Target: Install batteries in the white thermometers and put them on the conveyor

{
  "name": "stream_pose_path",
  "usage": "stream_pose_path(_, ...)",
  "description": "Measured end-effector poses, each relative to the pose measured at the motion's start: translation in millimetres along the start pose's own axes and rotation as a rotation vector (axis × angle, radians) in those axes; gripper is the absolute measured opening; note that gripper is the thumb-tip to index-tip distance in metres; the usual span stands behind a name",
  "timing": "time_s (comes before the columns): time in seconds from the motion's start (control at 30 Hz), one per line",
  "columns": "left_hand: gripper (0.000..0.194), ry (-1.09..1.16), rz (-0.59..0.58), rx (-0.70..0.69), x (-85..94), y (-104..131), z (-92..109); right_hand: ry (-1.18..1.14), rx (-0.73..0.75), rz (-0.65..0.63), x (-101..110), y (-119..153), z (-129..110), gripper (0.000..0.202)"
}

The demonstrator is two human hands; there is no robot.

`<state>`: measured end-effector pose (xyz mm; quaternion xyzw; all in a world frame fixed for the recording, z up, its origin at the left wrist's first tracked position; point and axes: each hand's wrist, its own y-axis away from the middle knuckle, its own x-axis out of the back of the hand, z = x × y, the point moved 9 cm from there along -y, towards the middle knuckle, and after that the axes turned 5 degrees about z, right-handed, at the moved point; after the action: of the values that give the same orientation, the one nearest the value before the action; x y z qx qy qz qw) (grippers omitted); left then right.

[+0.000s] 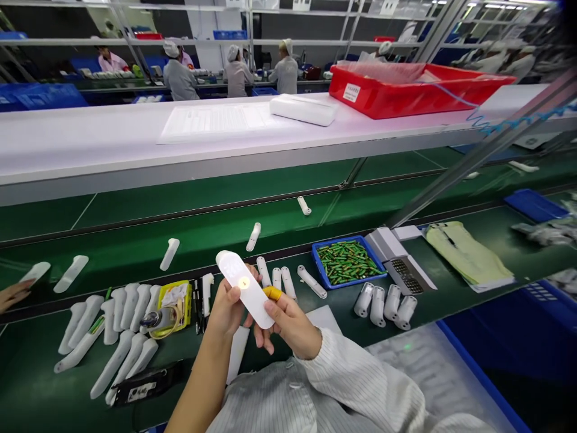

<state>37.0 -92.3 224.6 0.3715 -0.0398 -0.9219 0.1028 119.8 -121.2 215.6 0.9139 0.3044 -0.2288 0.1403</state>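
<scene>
My left hand (226, 310) and my right hand (295, 325) hold a long white plastic handheld device (255, 300) between them, tilted above the bench. A round spot glows warm yellow on its face. My left thumb presses beside the light, while the right thumb lies on the lower end. A finger of my right hand wears a yellow cover (273, 293). Just beyond my hands lie several white device pieces (288, 282). To their right is a blue tray (321, 273) full of small green battery-like cylinders (347, 261).
Several white devices (92, 319) lie at left, near a yellow tray (187, 307) and a black pouch (153, 382). A green conveyor belt (216, 231) carries spaced white pieces. Another person's hand (15, 294) touches one. Above are a white shelf (90, 144) and red bin (383, 99).
</scene>
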Motion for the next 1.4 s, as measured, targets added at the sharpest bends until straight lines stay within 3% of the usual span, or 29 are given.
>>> stream_pose_path(0.1,0.048,-0.191,0.058,0.089,25.7,-31,-22,0.590,0.017,0.142,52,-11,8,0.043)
stream_pose_path(0.17,0.049,-0.434,0.158,0.203,59.7,-61,-40,1.021,-0.005,0.339,112,-14,2,0.039)
stream_pose_path(0.3,0.026,-0.833,0.292,0.321,134.3,-132,-60,1.401,-0.159,0.641,239,-9,-20,0.027)
stream_pose_path(0.37,0.022,-1.033,0.371,0.272,167.9,-167,-58,1.553,-0.240,0.669,288,-10,-27,0.022)
stream_pose_path(0.47,0.031,-1.269,0.423,0.169,201.4,-208,-51,1.728,-0.306,0.548,327,-25,-21,0.026)
stream_pose_path(0.63,0.039,-1.517,0.455,0.015,222.0,-248,-42,1.869,-0.387,0.294,346,-46,9,0.027)
stream_pose_path(0.77,0.044,-1.613,0.415,-0.115,204.4,-263,-52,1.869,-0.446,0.234,355,-47,19,0.026)
stream_pose_path(0.9,0.057,-1.566,0.215,-0.105,179.3,-271,-88,1.786,-0.480,0.309,362,-48,20,0.025)
stream_pose_path(0.97,0.061,-1.504,0.224,-0.069,179.7,-272,-94,1.715,-0.487,0.387,366,-49,17,0.025)
stream_pose_path(1.07,0.054,-1.358,0.333,-0.005,192.8,-269,-88,1.567,-0.473,0.555,373,-44,4,0.024)
stream_pose_path(1.17,0.047,-1.124,0.429,0.083,202.7,-255,-79,1.361,-0.417,0.735,375,-32,-17,0.022)
stream_pose_path(1.23,0.047,-0.930,0.444,0.141,197.9,-235,-79,1.189,-0.347,0.805,367,-22,-29,0.026)
stream_pose_path(1.3,0.050,-0.736,0.406,0.189,180.6,-208,-82,1.002,-0.252,0.814,346,-15,-40,0.036)
stream_pose_path(1.4,0.049,-0.509,0.283,0.238,136.2,-158,-84,0.741,-0.095,0.765,297,-8,-55,0.050)
